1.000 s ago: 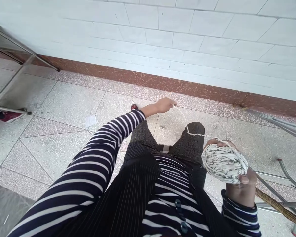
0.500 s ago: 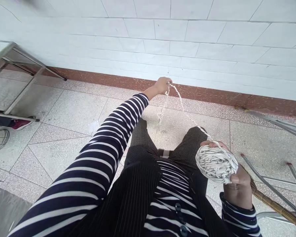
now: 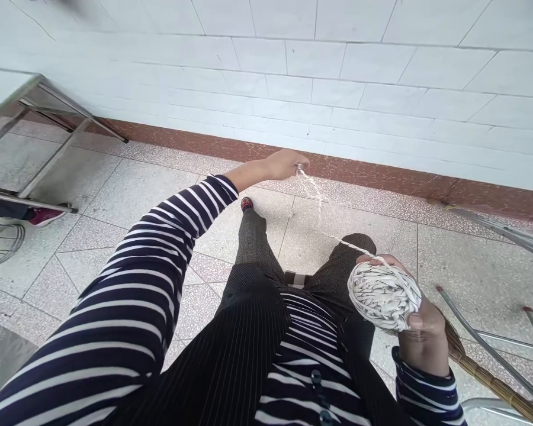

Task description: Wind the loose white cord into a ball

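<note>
My right hand point(image 3: 426, 331) is wrapped round a ball of white twisted cord point(image 3: 384, 296), thumb at its lower side and fingers behind its top. From the ball a strand of the cord point(image 3: 353, 244) runs up and left over my knee. Farther out, near the foot of the wall, my left hand point(image 3: 288, 164) pinches the same cord in closed fingers. A frayed, blurred length hangs from that grip, and the strand between the hands looks slack and faint in its middle part.
A white-tiled wall point(image 3: 320, 89) with a red-brown base strip stands ahead. To the left are a metal-framed table point(image 3: 62, 106), a shoe point(image 3: 47, 214) and a coil of wire point(image 3: 2, 242). A straw broom point(image 3: 493, 376) and metal tube legs point(image 3: 479, 343) lie at right.
My left hand has tipped over and dropped slightly, and its forearm now lies flatter. The cord's free part has swung to the right. The ball in my right hand has shifted slightly left.
</note>
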Tool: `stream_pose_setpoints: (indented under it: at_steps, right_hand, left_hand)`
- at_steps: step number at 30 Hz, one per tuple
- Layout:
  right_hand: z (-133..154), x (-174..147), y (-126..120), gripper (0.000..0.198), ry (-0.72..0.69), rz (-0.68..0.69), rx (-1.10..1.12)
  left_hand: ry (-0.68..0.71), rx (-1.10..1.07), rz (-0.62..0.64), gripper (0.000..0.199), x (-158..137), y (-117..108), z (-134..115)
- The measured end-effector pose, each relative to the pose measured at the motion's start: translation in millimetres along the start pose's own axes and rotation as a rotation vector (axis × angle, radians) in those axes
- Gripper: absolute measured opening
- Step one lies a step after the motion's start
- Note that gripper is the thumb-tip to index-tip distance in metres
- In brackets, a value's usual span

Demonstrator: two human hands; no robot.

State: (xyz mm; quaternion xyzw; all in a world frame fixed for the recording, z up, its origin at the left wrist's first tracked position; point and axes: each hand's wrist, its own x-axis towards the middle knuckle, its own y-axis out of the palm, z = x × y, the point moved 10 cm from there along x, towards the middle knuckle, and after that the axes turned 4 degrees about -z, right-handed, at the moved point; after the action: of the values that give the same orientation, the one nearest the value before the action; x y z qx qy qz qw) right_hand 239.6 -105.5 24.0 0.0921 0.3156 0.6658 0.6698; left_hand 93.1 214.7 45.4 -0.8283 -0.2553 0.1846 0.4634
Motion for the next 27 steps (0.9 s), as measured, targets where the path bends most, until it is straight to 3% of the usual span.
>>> stream_pose_setpoints:
  at_steps: [4,6,10,13,16,19,23,27]
  right_hand:
    - [0.3,1.7,2.9,0.088,0.007,0.029,-0.003]
    - [-0.9,0.2,3.8,0.087,0.024,0.033,-0.015]
    - [-1.2,-5.6,-1.0,0.085,0.030,0.013,-0.015]
    - [2.5,-8.5,-7.9,0.083,-0.006,-0.018,-0.009]
    - [4.0,-7.9,-8.0,0.080,-0.021,-0.039,-0.001]
    - [5.1,-4.6,-0.8,0.080,-0.039,-0.060,0.018]
    - [3.3,1.3,7.1,0.082,-0.013,-0.051,-0.013]
    - [1.2,5.1,7.6,0.086,0.041,0.013,-0.071]
  left_hand:
    - [-0.229,0.030,-0.090,0.030,13.4,-14.7,51.7]
    - [-0.309,0.008,-0.166,0.031,29.4,-17.9,63.2]
    - [-0.304,-0.021,-0.305,0.037,65.5,-16.1,45.9]
    - [-0.230,-0.061,-0.287,0.041,78.6,-3.6,13.6]
    - [-0.150,-0.114,-0.167,0.041,68.0,14.5,-15.9]
    - [-0.076,-0.141,-0.040,0.040,38.8,28.4,-27.8]
    - [-0.096,-0.124,0.007,0.042,1.9,29.7,-2.2]
    - [-0.201,-0.080,-0.100,0.038,-5.6,16.8,36.9]
